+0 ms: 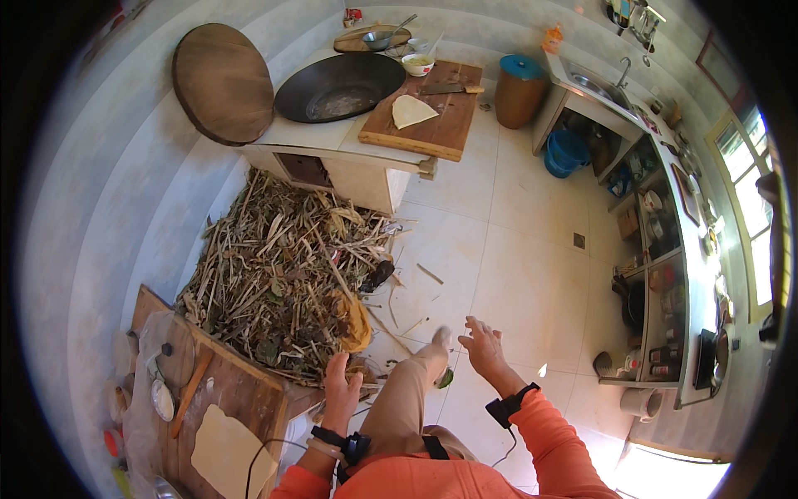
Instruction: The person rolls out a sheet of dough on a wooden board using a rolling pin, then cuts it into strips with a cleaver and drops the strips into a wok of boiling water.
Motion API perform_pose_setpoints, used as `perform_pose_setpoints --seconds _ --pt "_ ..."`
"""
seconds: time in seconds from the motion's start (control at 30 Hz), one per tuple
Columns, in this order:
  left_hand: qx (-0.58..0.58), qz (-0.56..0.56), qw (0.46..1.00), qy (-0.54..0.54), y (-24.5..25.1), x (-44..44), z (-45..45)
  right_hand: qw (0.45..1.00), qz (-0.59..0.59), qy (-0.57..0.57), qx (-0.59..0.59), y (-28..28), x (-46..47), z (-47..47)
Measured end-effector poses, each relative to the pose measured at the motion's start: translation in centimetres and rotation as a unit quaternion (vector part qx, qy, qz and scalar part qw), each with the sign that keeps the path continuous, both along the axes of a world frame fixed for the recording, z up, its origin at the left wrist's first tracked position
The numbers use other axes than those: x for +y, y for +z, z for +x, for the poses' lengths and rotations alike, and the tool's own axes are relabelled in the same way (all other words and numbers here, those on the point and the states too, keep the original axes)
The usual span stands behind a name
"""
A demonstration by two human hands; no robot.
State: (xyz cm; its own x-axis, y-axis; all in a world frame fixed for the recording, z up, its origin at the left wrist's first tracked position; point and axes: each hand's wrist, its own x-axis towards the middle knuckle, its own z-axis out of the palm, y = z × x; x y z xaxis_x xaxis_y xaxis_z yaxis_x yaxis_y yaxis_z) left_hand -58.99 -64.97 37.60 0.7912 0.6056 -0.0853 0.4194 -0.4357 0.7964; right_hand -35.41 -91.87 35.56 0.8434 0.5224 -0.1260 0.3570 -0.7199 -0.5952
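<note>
My left hand [341, 393] is empty, its fingers apart, near the edge of a pile of dry stalks and leaves [280, 268]. Over the tiled floor, my right hand [486, 349] is also empty with its fingers spread. At lower left, a flat dough sheet [227, 452] lies on a wooden board [262, 399], with a wooden rolling pin [190, 396] to its left. Ahead, a wedge of dough [413, 112] rests on a thick cutting board [449, 131] beside a cleaver [442, 90]. A patterned bowl [418, 65] with food stands by the large wok [340, 87].
A round wooden lid [223, 84] leans on the wall left of the wok. A brown bin with a blue lid [519, 90], a blue bucket [566, 153] and a sink [592, 84] are at far right. Open shelves [645, 274] line the right side. Loose stalks [430, 273] lie on the floor.
</note>
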Motion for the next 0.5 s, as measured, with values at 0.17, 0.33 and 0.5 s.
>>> perform_pose_setpoints --seconds 0.17,0.33,0.5 --pt "-0.002 -0.009 0.996 -0.092 -3.1 2.0 16.6 0.996 0.058 -0.020 -0.071 2.3 -1.0 16.7" --pt "0.012 0.031 0.994 -0.100 -5.7 4.0 32.7 0.996 0.049 -0.061 -0.049 5.8 -0.9 35.3" --pt "0.017 -0.065 0.996 -0.053 -5.2 6.5 43.7 0.991 0.105 -0.079 -0.012 6.4 0.3 49.9"
